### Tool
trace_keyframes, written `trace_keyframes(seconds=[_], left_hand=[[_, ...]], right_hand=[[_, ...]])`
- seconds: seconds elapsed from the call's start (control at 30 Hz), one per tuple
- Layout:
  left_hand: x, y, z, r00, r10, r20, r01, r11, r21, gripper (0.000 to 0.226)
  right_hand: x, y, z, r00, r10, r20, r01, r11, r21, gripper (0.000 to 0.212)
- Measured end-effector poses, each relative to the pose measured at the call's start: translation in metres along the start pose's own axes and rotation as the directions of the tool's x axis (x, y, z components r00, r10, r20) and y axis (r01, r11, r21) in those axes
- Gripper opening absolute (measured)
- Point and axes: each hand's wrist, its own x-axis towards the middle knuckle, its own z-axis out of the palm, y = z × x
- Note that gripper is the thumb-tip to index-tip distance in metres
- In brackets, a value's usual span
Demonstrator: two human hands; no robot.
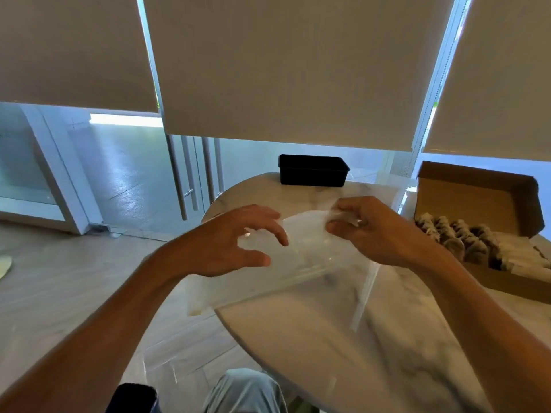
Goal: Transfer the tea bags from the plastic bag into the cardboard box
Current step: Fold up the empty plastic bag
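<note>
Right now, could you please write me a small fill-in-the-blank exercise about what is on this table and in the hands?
1. The right hand pinches the clear ____ bag.
2. The tea bags lie in rows inside the ____ box.
3. At the far edge of the marble table stands a closed ____ box.

Missing words: plastic; cardboard; black

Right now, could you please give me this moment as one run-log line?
right hand: pinching plastic bag | left hand: curled over bag, grip unclear | tea bags: rowed in cardboard box
</note>
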Motion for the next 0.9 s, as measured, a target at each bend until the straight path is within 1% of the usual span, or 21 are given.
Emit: trace_keyframes(seconds=[0.07,0.1,0.13,0.2,0.23,0.27,0.3,0.33,0.4,0.43,0.5,0.53,0.57,0.6,0.63,0.7,0.77,0.83,0.87,0.9], left_hand=[[-0.005,-0.004,-0.004,0.999,-0.043,-0.015,0.043,0.999,-0.016,0.028],[-0.01,-0.007,-0.007,0.997,-0.066,-0.04,0.064,0.997,-0.038,0.029],[-0.015,-0.01,-0.011,0.993,-0.093,-0.079,0.087,0.994,-0.069,0.03],[-0.029,-0.015,-0.017,0.967,-0.17,-0.191,0.134,0.973,-0.19,0.036],[-0.036,-0.019,-0.019,0.942,-0.22,-0.255,0.147,0.95,-0.277,0.04],[-0.043,-0.021,-0.022,0.912,-0.269,-0.311,0.149,0.921,-0.361,0.045],[-0.049,-0.024,-0.024,0.883,-0.314,-0.349,0.144,0.888,-0.436,0.048],[-0.056,-0.026,-0.026,0.862,-0.351,-0.366,0.136,0.855,-0.5,0.049],[-0.068,-0.03,-0.026,0.844,-0.396,-0.361,0.149,0.82,-0.553,0.052],[-0.074,-0.032,-0.025,0.84,-0.413,-0.352,0.169,0.816,-0.553,0.055],[-0.088,-0.038,-0.023,0.834,-0.437,-0.338,0.2,0.809,-0.552,0.059],[-0.096,-0.041,-0.022,0.829,-0.445,-0.339,0.211,0.81,-0.547,0.059],[-0.105,-0.044,-0.021,0.821,-0.453,-0.347,0.226,0.817,-0.53,0.06],[-0.114,-0.048,-0.02,0.813,-0.455,-0.363,0.244,0.833,-0.497,0.06],[-0.122,-0.051,-0.019,0.806,-0.45,-0.385,0.26,0.853,-0.453,0.059],[-0.139,-0.055,-0.014,0.796,-0.415,-0.44,0.291,0.9,-0.324,0.059],[-0.153,-0.059,-0.007,0.792,-0.365,-0.489,0.314,0.931,-0.186,0.06],[-0.166,-0.061,-0.001,0.765,-0.368,-0.529,0.393,0.917,-0.07,0.061],[-0.173,-0.062,0.0,0.747,-0.387,-0.541,0.442,0.896,-0.031,0.062],[-0.181,-0.064,0.001,0.73,-0.424,-0.536,0.486,0.874,-0.029,0.063]], right_hand=[[0.014,-0.017,0.005,0.998,-0.048,-0.031,0.047,0.999,-0.021,0.014],[0.021,-0.026,0.008,0.995,-0.054,-0.081,0.055,0.998,0.011,0.017],[0.026,-0.035,0.012,0.987,-0.036,-0.156,0.05,0.995,0.089,0.025],[0.029,-0.056,0.024,0.948,0.085,-0.306,0.023,0.943,0.333,0.046],[0.027,-0.065,0.034,0.928,0.146,-0.343,0.023,0.895,0.445,0.055],[0.023,-0.073,0.047,0.921,0.184,-0.345,0.024,0.855,0.519,0.062],[0.017,-0.08,0.063,0.929,0.187,-0.319,0.022,0.832,0.554,0.066],[0.011,-0.085,0.08,0.949,0.161,-0.271,0.026,0.818,0.575,0.068],[0.0,-0.095,0.112,0.988,0.084,-0.126,0.018,0.762,0.648,0.068],[-0.004,-0.098,0.126,0.997,0.057,-0.053,-0.002,0.705,0.709,0.068],[-0.007,-0.102,0.149,0.997,0.022,0.071,-0.073,0.515,0.854,0.07],[-0.008,-0.104,0.157,0.994,0.004,0.114,-0.105,0.423,0.9,0.07],[-0.009,-0.107,0.163,0.99,-0.022,0.137,-0.119,0.369,0.922,0.068],[-0.011,-0.11,0.167,0.988,-0.046,0.149,-0.123,0.359,0.925,0.066],[-0.014,-0.113,0.171,0.986,-0.062,0.152,-0.116,0.389,0.914,0.067],[-0.021,-0.122,0.183,0.988,-0.07,0.138,-0.087,0.491,0.867,0.069],[-0.03,-0.131,0.2,0.991,-0.077,0.112,-0.054,0.537,0.842,0.067],[-0.037,-0.14,0.22,0.994,-0.082,0.074,-0.013,0.582,0.813,0.059],[-0.039,-0.142,0.23,0.994,-0.091,0.056,0.012,0.621,0.784,0.052],[-0.04,-0.143,0.239,0.994,-0.107,0.039,0.042,0.664,0.747,0.047]])
